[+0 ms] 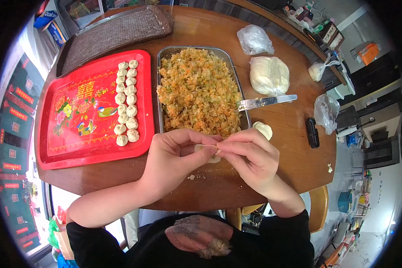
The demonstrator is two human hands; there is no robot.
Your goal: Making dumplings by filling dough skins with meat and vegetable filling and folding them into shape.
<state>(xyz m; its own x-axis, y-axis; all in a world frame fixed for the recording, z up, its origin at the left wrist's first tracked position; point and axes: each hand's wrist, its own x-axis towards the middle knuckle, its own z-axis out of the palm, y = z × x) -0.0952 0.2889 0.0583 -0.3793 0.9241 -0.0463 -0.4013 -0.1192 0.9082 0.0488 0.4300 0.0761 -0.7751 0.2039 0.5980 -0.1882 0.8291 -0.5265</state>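
Observation:
My left hand [179, 154] and my right hand [251, 154] meet in front of a metal tray, both pinching the edge of one thin round dough wrapper [214, 159]. Whether filling lies inside it is hidden by my fingers. Chopped vegetable filling [199, 90] is heaped in the metal tray [242, 87]. A flat metal spatula [264, 102] rests on that tray's right rim. More round wrappers [263, 130] lie just beyond my right hand. Left of the filling, two columns of small pleated dumplings [131, 111] sit along the right side of a red plastic tray [149, 110].
A bag of stacked wrappers [269, 75] and a crumpled clear bag [255, 39] lie at the back right. A black object [312, 133] and another plastic bag [326, 112] are near the table's right edge. Behind the red tray is a dark textured tray [115, 38].

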